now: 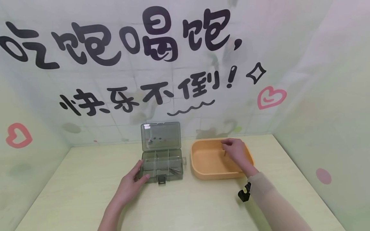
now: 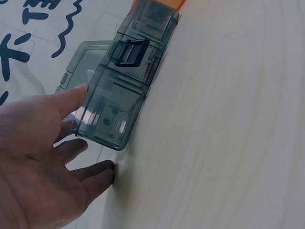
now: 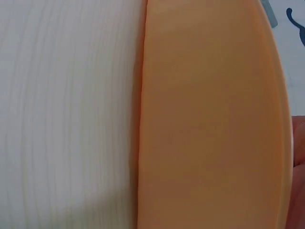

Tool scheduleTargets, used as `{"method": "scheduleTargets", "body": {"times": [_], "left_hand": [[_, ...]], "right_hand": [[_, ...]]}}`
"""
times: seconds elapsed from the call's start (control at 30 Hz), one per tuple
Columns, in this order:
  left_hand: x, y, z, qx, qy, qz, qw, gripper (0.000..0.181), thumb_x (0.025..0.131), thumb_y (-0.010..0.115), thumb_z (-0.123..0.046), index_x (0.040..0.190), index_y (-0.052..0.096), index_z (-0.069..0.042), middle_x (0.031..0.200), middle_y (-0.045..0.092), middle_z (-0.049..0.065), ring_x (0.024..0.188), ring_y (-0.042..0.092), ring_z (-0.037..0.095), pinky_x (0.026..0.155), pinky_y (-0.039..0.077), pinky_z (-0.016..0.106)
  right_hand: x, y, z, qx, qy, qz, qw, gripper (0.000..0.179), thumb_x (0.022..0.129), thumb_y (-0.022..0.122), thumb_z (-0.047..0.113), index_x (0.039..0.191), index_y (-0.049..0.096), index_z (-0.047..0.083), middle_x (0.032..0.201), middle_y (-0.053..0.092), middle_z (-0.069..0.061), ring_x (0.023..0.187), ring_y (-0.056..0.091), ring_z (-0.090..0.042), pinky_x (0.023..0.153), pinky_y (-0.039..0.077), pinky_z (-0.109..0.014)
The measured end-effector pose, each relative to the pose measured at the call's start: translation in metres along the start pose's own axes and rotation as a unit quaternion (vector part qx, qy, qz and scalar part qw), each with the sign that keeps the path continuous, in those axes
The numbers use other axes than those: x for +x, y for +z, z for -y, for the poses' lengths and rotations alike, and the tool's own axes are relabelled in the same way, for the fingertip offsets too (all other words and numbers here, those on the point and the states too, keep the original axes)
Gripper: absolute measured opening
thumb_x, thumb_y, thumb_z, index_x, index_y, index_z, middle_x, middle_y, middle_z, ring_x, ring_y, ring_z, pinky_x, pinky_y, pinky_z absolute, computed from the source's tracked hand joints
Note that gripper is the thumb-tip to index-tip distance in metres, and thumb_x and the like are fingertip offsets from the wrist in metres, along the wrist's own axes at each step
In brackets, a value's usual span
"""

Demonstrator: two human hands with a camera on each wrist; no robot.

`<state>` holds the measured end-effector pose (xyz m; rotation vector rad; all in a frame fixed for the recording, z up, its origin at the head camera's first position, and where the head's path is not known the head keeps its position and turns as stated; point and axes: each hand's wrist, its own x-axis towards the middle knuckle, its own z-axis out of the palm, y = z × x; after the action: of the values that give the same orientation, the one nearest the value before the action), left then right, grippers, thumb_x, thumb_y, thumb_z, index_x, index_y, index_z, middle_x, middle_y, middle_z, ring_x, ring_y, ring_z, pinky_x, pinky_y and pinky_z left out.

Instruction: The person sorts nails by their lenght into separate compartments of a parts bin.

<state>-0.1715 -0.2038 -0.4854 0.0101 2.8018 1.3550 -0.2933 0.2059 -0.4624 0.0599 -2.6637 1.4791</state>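
Observation:
A grey see-through compartment box (image 1: 148,165) stands on the table with its lid (image 1: 162,136) raised at the back. My left hand (image 1: 130,184) holds the box's left front corner, its thumb against the front wall (image 2: 107,107) and the index finger behind. Several metal screws (image 1: 174,171) lie in the front right compartment. Over the orange tray (image 1: 205,158), my right hand (image 1: 234,149) pinches a small thin screw (image 1: 225,153) that points downward. In the right wrist view the tray wall (image 3: 214,119) hides most of that hand.
The box's black latch (image 1: 162,179) hangs down at its front. A black wrist camera (image 1: 245,192) sits below the right forearm. Printed walls (image 1: 315,128) close off the table (image 1: 196,205) at the back and both sides.

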Motion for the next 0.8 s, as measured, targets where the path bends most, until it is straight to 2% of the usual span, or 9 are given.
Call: {"method": "scheduleTargets", "body": {"times": [0.17,0.33,0.43,0.53,0.67,0.8], "left_hand": [[0.000,0.001,-0.001,0.000,-0.001,0.005,1.0000,0.074,0.104,0.062,-0.030,0.163,0.024,-0.008,0.167,0.017,0.022,0.145,0.030,0.048,0.115,0.034,0.056],[0.000,0.001,-0.001,0.005,-0.004,0.006,1.0000,0.074,0.105,0.062,-0.031,0.164,0.023,-0.009,0.166,0.019,0.023,0.144,0.032,0.050,0.115,0.034,0.057],[-0.001,0.001,-0.002,0.007,-0.004,0.006,1.0000,0.074,0.105,0.061,-0.030,0.164,0.023,-0.009,0.165,0.020,0.024,0.143,0.033,0.051,0.114,0.034,0.057],[-0.001,0.001,-0.002,0.009,-0.002,0.004,0.9999,0.073,0.105,0.061,-0.028,0.164,0.023,-0.008,0.164,0.021,0.026,0.142,0.034,0.051,0.114,0.035,0.057],[-0.001,0.001,-0.002,0.010,-0.001,0.001,0.9999,0.073,0.105,0.061,-0.029,0.164,0.023,-0.009,0.162,0.024,0.028,0.140,0.036,0.052,0.113,0.035,0.058],[-0.001,0.002,-0.001,0.010,0.001,0.000,0.9999,0.073,0.105,0.061,-0.030,0.164,0.023,-0.009,0.161,0.026,0.029,0.139,0.037,0.053,0.113,0.035,0.058]], "right_hand": [[0.000,-0.005,-0.009,-0.034,0.030,-0.006,0.9990,0.026,0.097,0.063,0.006,0.117,0.072,-0.009,0.103,0.074,-0.022,0.084,0.069,-0.028,0.068,0.056,-0.031],[0.000,-0.008,-0.015,-0.057,0.051,-0.001,0.9971,0.026,0.095,0.064,0.004,0.115,0.072,-0.010,0.111,0.072,-0.025,0.092,0.067,-0.031,0.075,0.058,-0.037],[0.002,-0.008,-0.017,-0.067,0.059,0.002,0.9960,0.023,0.094,0.065,0.003,0.112,0.074,-0.008,0.112,0.072,-0.024,0.095,0.065,-0.032,0.076,0.055,-0.036],[0.003,-0.009,-0.019,-0.072,0.065,0.001,0.9953,0.020,0.092,0.065,0.002,0.106,0.077,-0.006,0.107,0.073,-0.020,0.091,0.063,-0.029,0.072,0.051,-0.031],[0.004,-0.008,-0.022,-0.068,0.065,0.007,0.9956,0.014,0.090,0.066,0.000,0.093,0.078,-0.005,0.090,0.071,-0.013,0.078,0.057,-0.023,0.064,0.044,-0.027],[0.005,-0.007,-0.023,-0.071,0.061,0.021,0.9954,0.007,0.087,0.071,-0.002,0.088,0.077,-0.005,0.080,0.068,-0.009,0.071,0.055,-0.021,0.060,0.044,-0.026]]}}
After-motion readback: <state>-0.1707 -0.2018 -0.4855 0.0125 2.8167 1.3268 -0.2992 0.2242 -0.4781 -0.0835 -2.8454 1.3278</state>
